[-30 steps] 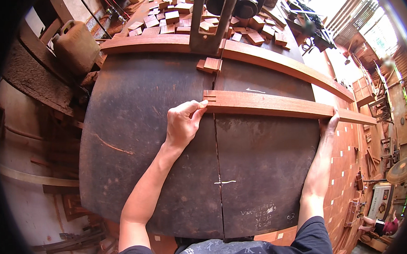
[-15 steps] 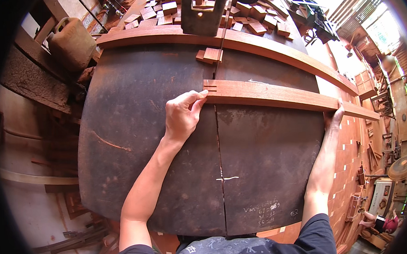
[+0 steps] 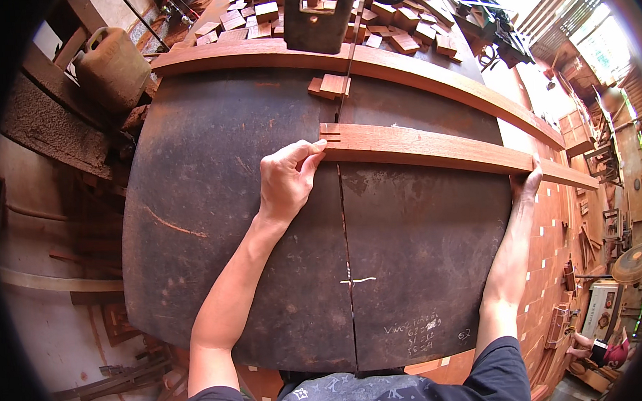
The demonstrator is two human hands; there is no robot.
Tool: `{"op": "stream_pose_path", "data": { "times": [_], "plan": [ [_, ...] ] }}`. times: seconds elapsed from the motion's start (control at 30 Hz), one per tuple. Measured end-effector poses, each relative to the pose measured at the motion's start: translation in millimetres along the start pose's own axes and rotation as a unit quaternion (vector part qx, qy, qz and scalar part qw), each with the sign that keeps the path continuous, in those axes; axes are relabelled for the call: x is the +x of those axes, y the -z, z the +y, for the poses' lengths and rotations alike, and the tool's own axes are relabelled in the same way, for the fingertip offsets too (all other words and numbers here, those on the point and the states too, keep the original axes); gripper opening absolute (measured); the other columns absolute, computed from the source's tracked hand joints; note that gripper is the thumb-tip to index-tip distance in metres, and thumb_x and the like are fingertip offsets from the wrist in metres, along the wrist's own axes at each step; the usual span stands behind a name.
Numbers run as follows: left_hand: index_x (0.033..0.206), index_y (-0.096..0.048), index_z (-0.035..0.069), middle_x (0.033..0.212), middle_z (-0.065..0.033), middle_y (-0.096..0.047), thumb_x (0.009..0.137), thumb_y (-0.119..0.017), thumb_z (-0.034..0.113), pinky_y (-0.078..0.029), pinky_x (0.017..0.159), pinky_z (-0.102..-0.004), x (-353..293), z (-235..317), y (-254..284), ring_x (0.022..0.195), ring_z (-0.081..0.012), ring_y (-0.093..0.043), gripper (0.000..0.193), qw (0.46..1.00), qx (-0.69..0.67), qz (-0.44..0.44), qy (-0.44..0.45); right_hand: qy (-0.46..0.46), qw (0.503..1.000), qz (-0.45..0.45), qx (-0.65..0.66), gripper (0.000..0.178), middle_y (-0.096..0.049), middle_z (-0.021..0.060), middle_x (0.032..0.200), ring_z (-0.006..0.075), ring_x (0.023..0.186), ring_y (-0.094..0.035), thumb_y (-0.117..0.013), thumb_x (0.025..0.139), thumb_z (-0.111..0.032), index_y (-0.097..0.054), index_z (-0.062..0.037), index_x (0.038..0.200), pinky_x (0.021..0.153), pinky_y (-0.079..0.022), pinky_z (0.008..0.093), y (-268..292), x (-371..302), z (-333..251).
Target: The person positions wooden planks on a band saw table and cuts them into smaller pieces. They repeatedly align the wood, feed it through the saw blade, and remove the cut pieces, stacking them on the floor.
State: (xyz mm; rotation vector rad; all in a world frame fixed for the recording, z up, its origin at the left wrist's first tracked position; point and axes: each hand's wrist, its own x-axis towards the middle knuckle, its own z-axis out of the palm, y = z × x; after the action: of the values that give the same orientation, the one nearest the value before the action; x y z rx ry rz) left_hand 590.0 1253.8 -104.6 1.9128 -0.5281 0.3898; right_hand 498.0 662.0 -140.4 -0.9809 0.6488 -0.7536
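A long reddish wooden bar (image 3: 426, 147) lies across the dark metal saw table (image 3: 226, 169), its right part reaching past the table's edge. Two dark slots are cut into its left end. My left hand (image 3: 288, 177) pinches that end between thumb and fingers. Further right, my right hand (image 3: 528, 181) is closed round the bar, its fingers partly hidden beneath. Just beyond the slotted end, the thin bandsaw blade (image 3: 350, 74) runs down to the table from a dark blade guard (image 3: 315, 29). Small wooden offcuts (image 3: 332, 86) lie beside the blade.
A long wooden fence strip (image 3: 430, 77) spans the table behind the bar. Several wooden blocks (image 3: 266, 13) are heaped beyond it. A dirty plastic jerrycan (image 3: 113, 70) stands at the far left. At the lower right, another person (image 3: 605, 353) sits near a round fan (image 3: 637, 262).
Almost nothing differs; the bar and my left hand have shifted very slightly left. Both hands keep their hold.
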Motion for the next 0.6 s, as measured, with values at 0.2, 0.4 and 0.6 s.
{"op": "stream_pose_path", "data": {
  "times": [0.2,0.4,0.6],
  "plan": [
    [0.104,-0.080,-0.002,0.091,-0.0107,-0.082,0.093,-0.077,-0.006,-0.060,0.066,-0.0259,0.0,-0.5,-0.9,0.077,-0.0101,-0.076,0.012,1.000,-0.001,0.002,-0.001,0.001,1.000,-0.004,-0.004,0.042,-0.069,0.0111,0.118,0.0281,0.113,-0.068,-0.059,0.102,-0.041,-0.060,-0.0097,0.131,0.091,-0.060,0.0474,0.8,-1.4,-2.3],
    [0.104,-0.080,-0.002,0.091,-0.0106,-0.082,0.094,-0.077,-0.005,-0.060,0.066,-0.0260,-0.5,-2.7,-0.9,0.076,-0.0102,-0.076,0.011,1.000,0.003,0.004,0.002,-0.004,1.000,0.001,-0.008,0.045,-0.068,0.0122,0.118,0.0285,0.112,-0.068,-0.060,0.101,-0.043,-0.060,-0.0090,0.130,0.090,-0.059,0.0473,-4.4,-5.4,-1.4],
    [0.105,-0.080,-0.002,0.090,-0.0101,-0.082,0.094,-0.078,-0.004,-0.060,0.066,-0.0259,-0.3,-0.3,-0.9,0.075,-0.0100,-0.075,0.011,1.000,-0.004,0.002,0.009,0.009,1.000,0.002,-0.001,0.048,-0.066,0.0129,0.120,0.0292,0.111,-0.068,-0.062,0.099,-0.044,-0.059,-0.0086,0.132,0.090,-0.060,0.0474,-3.1,-3.2,-0.1]
  ]
}}
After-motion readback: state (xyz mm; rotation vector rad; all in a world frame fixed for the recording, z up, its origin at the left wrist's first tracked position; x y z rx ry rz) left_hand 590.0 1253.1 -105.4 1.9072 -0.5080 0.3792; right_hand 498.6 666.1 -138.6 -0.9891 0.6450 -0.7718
